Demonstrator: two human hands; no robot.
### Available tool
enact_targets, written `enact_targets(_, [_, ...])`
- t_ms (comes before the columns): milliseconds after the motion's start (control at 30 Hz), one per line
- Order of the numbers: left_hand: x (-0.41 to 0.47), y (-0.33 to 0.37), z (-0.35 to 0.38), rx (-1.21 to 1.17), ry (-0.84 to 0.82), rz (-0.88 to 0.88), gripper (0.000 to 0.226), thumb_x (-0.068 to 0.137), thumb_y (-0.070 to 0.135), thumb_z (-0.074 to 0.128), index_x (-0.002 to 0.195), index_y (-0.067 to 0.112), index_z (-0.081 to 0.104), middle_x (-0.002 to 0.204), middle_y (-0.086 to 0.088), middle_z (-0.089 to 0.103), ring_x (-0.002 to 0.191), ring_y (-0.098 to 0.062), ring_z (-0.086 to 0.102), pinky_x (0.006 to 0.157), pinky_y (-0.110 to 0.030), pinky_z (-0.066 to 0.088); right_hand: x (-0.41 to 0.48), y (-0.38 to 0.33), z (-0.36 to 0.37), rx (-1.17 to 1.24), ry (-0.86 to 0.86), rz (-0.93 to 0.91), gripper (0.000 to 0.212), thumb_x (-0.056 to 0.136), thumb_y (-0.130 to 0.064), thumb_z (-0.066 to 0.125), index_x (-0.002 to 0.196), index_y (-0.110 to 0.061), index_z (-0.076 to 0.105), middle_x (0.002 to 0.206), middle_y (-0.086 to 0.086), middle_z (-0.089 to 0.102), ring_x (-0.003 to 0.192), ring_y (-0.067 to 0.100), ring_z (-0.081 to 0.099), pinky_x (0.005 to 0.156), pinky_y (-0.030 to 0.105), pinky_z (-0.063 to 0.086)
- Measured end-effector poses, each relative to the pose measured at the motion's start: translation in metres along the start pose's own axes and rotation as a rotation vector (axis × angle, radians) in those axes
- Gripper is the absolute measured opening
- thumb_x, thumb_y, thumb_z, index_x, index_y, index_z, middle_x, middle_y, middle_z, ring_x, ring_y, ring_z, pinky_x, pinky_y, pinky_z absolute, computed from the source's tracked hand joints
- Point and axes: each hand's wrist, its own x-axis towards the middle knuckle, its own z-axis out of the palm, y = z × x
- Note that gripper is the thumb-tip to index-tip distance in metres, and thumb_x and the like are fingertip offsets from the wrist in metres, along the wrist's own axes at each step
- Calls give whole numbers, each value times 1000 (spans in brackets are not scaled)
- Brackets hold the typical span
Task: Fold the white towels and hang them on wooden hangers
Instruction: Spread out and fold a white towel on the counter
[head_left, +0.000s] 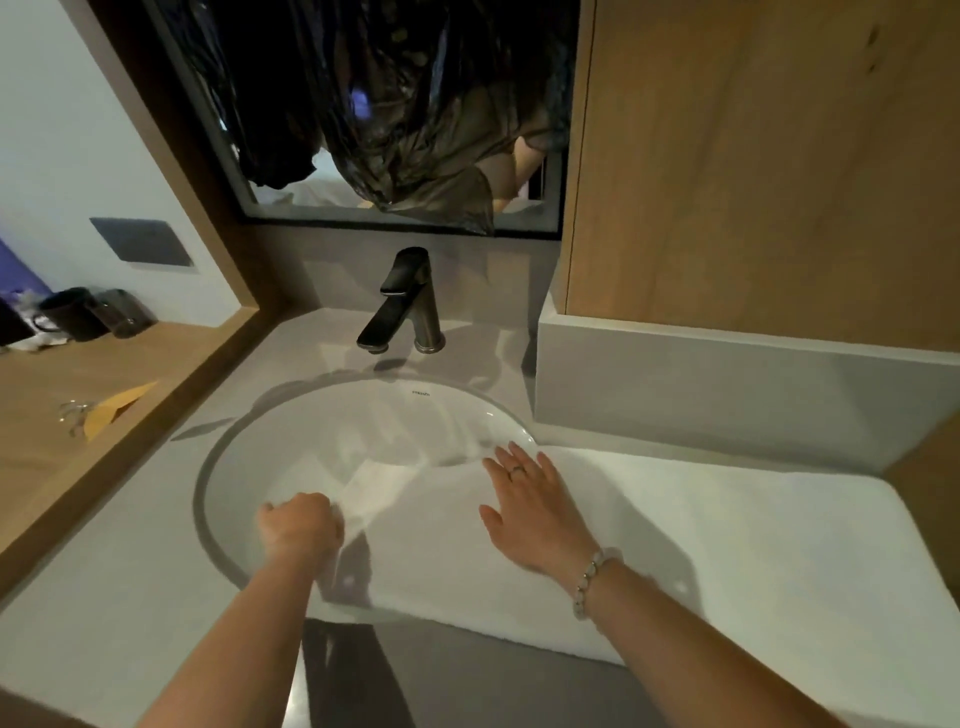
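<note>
White towel (727, 535) lay along the counter's (104, 613) front right edge, left end over the sink (311, 415).
The left hand (298, 530), fingers curled, seemed to grip that blurred end; the right hand (530, 504) pressed flat on the towel beside the sink rim, fingers spread.

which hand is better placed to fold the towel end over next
Left, probably: the left hand grips the towel by its end over the sink, while the right hand lies flat on the towel, holding it down.
</note>
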Motion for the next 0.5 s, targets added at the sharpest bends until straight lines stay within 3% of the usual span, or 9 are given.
enact_targets(100, [1, 6, 6, -53, -127, -17, 22, 94, 32, 42, 88, 22, 61, 84, 6, 59, 91, -14, 58, 106, -35, 31, -5, 6, 2, 21, -22, -12, 61, 99, -45, 24, 152, -16, 11, 160, 0, 1, 147, 13, -8, 117, 37, -10])
enact_targets(200, [10, 17, -4, -138, -213, 5, 30, 88, 35, 49, 109, 18, 61, 103, 1, 61, 101, -19, 60, 101, -35, 39, -10, 17, -7, 102, 32, 47, 59, 100, -42, 26, 152, -17, 14, 160, -1, 4, 147, 12, -4, 118, 35, -5])
enact_targets(300, [5, 67, -44, -253, -5, 154, 32, 93, 32, 46, 118, 14, 57, 119, -6, 59, 109, -25, 57, 93, -32, 39, -22, 39, -16, 178, 122, 189, 53, 101, -32, 33, 150, -15, 21, 159, 1, 12, 147, 13, 4, 118, 35, 1])
enact_targets(400, [-31, 140, -82, -526, 297, 439, 26, 94, 25, 48, 114, 13, 58, 119, -9, 60, 110, -29, 55, 90, -34, 40, -43, 71, -25, 218, 169, 330, 50, 102, -28, 29, 150, -16, 21, 160, 0, 9, 147, 11, 2, 117, 33, -1])
enact_targets(500, [-89, 207, -89, -657, 354, 768, 32, 89, 26, 44, 111, 9, 60, 111, -13, 61, 107, -33, 54, 90, -36, 39, -74, 108, -39, 208, 269, 504, 48, 101, -22, 30, 148, -15, 26, 159, 1, 13, 147, 14, 6, 119, 35, 4])
